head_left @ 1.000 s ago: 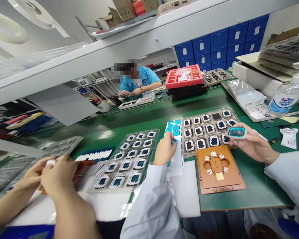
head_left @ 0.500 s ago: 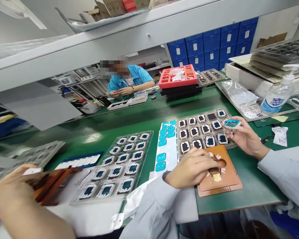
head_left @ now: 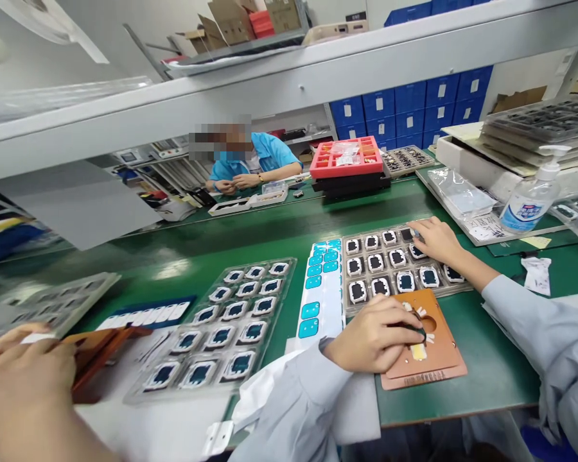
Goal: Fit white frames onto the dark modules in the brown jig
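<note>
My left hand (head_left: 378, 333) rests at the orange-brown fixture plate (head_left: 438, 362), its fingers closed on a small dark-edged frame piece (head_left: 418, 335) that they mostly cover. Pale strips and a yellow patch show around the plate's round recess. Over the back right of a clear tray (head_left: 345, 310), my right hand (head_left: 436, 242) reaches down with fingers bent round a white-framed part, largely hidden beneath them. Rows of white-framed parts with dark centres, such as this part (head_left: 429, 276), fill that tray's pockets. Left of it lies a white sheet (head_left: 320, 301) with teal film pieces.
A second tray (head_left: 274, 321) of similar parts lies left. A co-worker's hand (head_left: 29, 372) is at a brown block (head_left: 101, 359) on the far left. Across the bench sits a person in blue (head_left: 270, 154). A red tray (head_left: 347, 168) and a pump bottle (head_left: 527, 205) stand behind.
My right hand has moved left and away from me, carrying the teal-faced white-framed part down to the tray. My left hand stays at the fixture, its fingers shifted slightly over the frame piece.
</note>
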`<state>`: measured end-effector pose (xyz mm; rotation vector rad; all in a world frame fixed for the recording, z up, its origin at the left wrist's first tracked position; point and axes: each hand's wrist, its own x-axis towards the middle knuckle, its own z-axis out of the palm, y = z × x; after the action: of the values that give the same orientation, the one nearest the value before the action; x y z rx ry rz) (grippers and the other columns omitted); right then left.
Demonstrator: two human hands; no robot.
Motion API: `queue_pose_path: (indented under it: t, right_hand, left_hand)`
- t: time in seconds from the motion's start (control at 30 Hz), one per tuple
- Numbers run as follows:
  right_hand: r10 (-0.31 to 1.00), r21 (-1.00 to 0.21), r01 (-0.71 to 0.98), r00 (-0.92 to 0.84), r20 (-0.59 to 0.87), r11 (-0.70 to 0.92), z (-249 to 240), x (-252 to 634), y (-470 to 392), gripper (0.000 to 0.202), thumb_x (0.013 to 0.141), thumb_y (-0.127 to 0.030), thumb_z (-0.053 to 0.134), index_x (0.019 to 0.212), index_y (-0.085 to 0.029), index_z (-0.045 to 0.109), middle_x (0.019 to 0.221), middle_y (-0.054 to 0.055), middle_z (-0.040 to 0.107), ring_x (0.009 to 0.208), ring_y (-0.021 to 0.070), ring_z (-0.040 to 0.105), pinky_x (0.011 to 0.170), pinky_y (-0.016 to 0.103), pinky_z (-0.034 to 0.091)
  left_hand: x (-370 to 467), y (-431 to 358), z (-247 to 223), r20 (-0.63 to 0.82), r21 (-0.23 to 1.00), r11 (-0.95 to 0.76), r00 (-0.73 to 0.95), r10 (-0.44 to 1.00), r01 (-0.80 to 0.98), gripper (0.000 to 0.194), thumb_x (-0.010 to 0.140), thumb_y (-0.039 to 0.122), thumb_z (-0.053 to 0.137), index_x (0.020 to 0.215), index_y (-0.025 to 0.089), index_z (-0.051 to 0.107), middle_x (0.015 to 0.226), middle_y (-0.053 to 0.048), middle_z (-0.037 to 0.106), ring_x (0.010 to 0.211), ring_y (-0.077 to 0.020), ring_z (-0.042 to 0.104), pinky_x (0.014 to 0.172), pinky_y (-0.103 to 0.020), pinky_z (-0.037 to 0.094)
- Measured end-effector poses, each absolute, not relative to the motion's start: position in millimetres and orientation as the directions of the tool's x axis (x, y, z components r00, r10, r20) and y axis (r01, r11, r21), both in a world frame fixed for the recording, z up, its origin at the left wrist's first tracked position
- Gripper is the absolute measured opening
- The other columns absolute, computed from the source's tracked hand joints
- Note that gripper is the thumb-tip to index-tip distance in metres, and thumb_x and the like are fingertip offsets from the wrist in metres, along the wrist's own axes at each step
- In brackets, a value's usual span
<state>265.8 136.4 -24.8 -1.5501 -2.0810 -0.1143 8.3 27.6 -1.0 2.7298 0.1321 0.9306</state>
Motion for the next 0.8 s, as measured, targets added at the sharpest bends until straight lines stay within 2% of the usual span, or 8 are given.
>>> queue_pose_path:
  t: [0.1, 0.23, 0.3, 0.4, 0.5, 0.6, 0.7, 0.8]
  right_hand:
    - [0.872, -0.128, 0.942, -0.227, 0.434, 0.309, -31.4, 265.0, 138.1, 0.042, 0.090, -0.017, 0.047, 0.130, -0.014, 0.059, 0.119, 0.015, 0.069, 0.101, 0.0328, 0.053, 0.081, 0.042, 0.042]
    - [0.869, -0.023, 0.948, -0.281, 0.408, 0.317, -36.2, 265.3, 137.1, 0.037, 0.096, -0.020, 0.041, 0.125, -0.016, 0.063, 0.122, 0.012, 0.068, 0.099, 0.0308, 0.054, 0.076, 0.039, 0.041]
    - [0.864, 0.010, 0.947, -0.298, 0.406, 0.322, -36.5, 265.2, 137.1, 0.035, 0.096, -0.020, 0.042, 0.123, -0.015, 0.064, 0.119, 0.013, 0.070, 0.100, 0.0305, 0.054, 0.075, 0.038, 0.041]
    - [0.855, 0.035, 0.945, -0.309, 0.418, 0.324, -36.1, 264.9, 138.3, 0.030, 0.096, -0.020, 0.045, 0.114, -0.013, 0.067, 0.105, 0.014, 0.073, 0.098, 0.0300, 0.056, 0.078, 0.037, 0.040]
    - [0.839, 0.046, 0.934, -0.339, 0.425, 0.354, -36.5, 264.3, 140.1, 0.028, 0.096, -0.018, 0.044, 0.102, -0.011, 0.071, 0.105, 0.014, 0.072, 0.096, 0.0273, 0.059, 0.083, 0.035, 0.039]
    - [0.822, 0.056, 0.912, -0.390, 0.415, 0.405, -37.4, 263.6, 140.3, 0.026, 0.093, -0.013, 0.046, 0.096, -0.010, 0.072, 0.105, 0.015, 0.072, 0.093, 0.0258, 0.060, 0.084, 0.034, 0.039]
    - [0.805, 0.058, 0.894, -0.426, 0.412, 0.444, -34.8, 262.5, 135.1, 0.024, 0.091, -0.012, 0.049, 0.096, -0.011, 0.072, 0.101, 0.014, 0.073, 0.093, 0.0274, 0.060, 0.083, 0.037, 0.038]
    - [0.779, 0.053, 0.868, -0.468, 0.418, 0.493, -28.1, 257.7, 122.8, 0.024, 0.094, -0.016, 0.048, 0.101, -0.015, 0.071, 0.106, 0.013, 0.073, 0.102, 0.0288, 0.056, 0.085, 0.039, 0.035]
  left_hand:
    - [8.0, 26.6, -0.3, 0.582, 0.282, -0.959, 0.790, 0.193, 0.026, 0.029, 0.081, 0.007, 0.049, 0.098, 0.020, 0.069, 0.096, 0.000, 0.076, 0.089, -0.0190, 0.061, 0.077, -0.035, 0.041]
    - [7.9, 23.1, 2.9, 0.581, 0.282, -0.958, 0.786, 0.210, 0.048, 0.030, 0.080, 0.007, 0.050, 0.101, 0.020, 0.068, 0.097, 0.003, 0.076, 0.087, -0.0184, 0.058, 0.076, -0.036, 0.039]
    - [7.9, 21.7, 4.5, 0.566, 0.280, -0.957, 0.793, 0.225, 0.072, 0.034, 0.081, 0.008, 0.050, 0.108, 0.020, 0.067, 0.090, 0.002, 0.077, 0.085, -0.0179, 0.058, 0.075, -0.036, 0.038]
    - [7.9, 21.4, 4.7, 0.547, 0.280, -0.955, 0.801, 0.245, 0.101, 0.033, 0.084, 0.011, 0.051, 0.111, 0.018, 0.066, 0.082, 0.001, 0.076, 0.086, -0.0185, 0.058, 0.076, -0.036, 0.038]
    - [7.4, 23.4, 2.8, 0.564, 0.273, -0.960, 0.797, 0.214, 0.065, 0.016, 0.086, 0.021, 0.058, 0.096, 0.018, 0.069, 0.094, -0.001, 0.076, 0.092, -0.0199, 0.059, 0.080, -0.038, 0.039]
    - [6.3, 26.3, 1.3, 0.576, 0.265, -0.963, 0.796, 0.188, 0.036, 0.014, 0.087, 0.029, 0.062, 0.091, 0.018, 0.070, 0.098, -0.002, 0.076, 0.095, -0.0211, 0.059, 0.082, -0.038, 0.040]
    - [4.7, 28.3, 1.0, 0.589, 0.258, -0.966, 0.788, 0.181, 0.030, 0.016, 0.087, 0.030, 0.063, 0.094, 0.018, 0.071, 0.097, -0.002, 0.076, 0.096, -0.0218, 0.059, 0.082, -0.039, 0.040]
    - [3.6, 28.7, 1.6, 0.601, 0.223, -0.972, 0.775, 0.197, 0.074, 0.014, 0.087, 0.030, 0.064, 0.091, 0.018, 0.071, 0.097, -0.001, 0.076, 0.096, -0.0219, 0.059, 0.081, -0.039, 0.039]
